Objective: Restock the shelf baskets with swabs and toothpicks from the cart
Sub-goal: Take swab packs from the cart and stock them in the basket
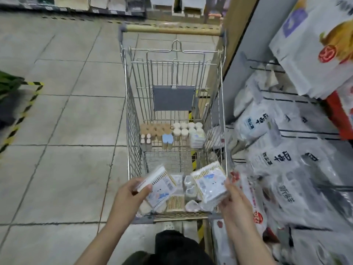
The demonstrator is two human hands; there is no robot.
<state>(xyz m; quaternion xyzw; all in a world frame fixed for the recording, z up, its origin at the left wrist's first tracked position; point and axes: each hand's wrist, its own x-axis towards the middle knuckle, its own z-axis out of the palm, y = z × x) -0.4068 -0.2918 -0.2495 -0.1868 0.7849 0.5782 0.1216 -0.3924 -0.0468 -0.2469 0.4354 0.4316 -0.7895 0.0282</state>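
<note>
A wire shopping cart [131, 119] stands in front of me. My left hand [129, 194] grips a flat pack of cotton swabs [160, 186] over the cart's near end. My right hand [233, 197] holds a second swab pack [210, 182] above the cart's near right corner. Between and below the two packs lie more packs of swabs and toothpicks [175, 202] on the cart floor. At the far end of the cart floor stand small jars with brown lids [154, 131] and white lids [183, 130], plus a blue-capped container [167, 139].
On the right is a shelf with wire dividers [298, 131] holding white and clear bagged goods [271, 159]; large white bags [315, 44] sit higher up. Grey tiled floor [63, 131] lies to the left, with yellow-black hazard tape [19, 119]. The cart's wooden handle [172, 29] is at the far end.
</note>
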